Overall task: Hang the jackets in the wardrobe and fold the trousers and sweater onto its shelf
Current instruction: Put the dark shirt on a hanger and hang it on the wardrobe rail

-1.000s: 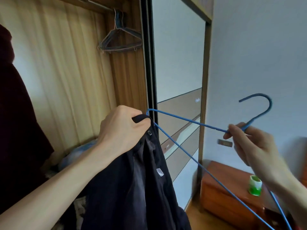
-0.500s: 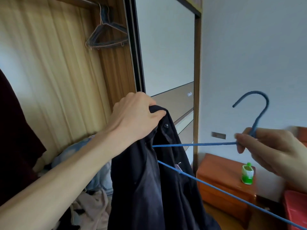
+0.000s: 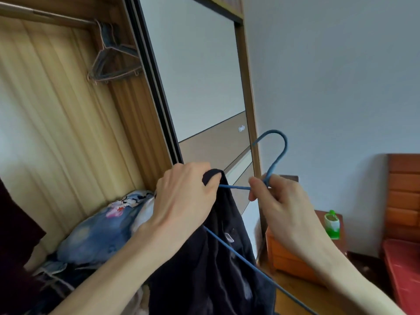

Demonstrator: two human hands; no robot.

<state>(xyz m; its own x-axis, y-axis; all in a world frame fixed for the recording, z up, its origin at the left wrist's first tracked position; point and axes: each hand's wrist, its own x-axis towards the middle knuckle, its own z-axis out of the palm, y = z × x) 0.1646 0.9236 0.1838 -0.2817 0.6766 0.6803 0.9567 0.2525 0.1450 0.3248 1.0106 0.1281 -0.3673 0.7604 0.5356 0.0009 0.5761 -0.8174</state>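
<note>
Right now the left hand [image 3: 181, 201] is clamped on the collar of the dark navy cloth jacket [image 3: 218, 264], fingers bunched over the fabric, while the right hand [image 3: 279, 208] is pinched shut on the neck of the thin blue wire hanger [image 3: 276, 153], just below its hook. The jacket hangs in front of the open wooden wardrobe [image 3: 68, 123], below and well to the right of the metal clothes rail [image 3: 45, 14], and one hanger arm runs into the cloth near the collar.

Several things could go wrong from here, as I judge it. Only one shoulder seems seated, so if the left hand lets go early the jacket would likely slide down the sloping wire and drop onto the heap of blue floral bedding [image 3: 102, 228] at the wardrobe's floor, below the rail. The wire looks springy; pushing the second arm in hard could snag the lining or a snap button. Lifting toward the rail, the hook may catch the bundle of bare grey wire hangers [image 3: 113, 64] hanging at the rail's right end, or knock the dark sliding door frame [image 3: 156, 105] beside them.
</note>
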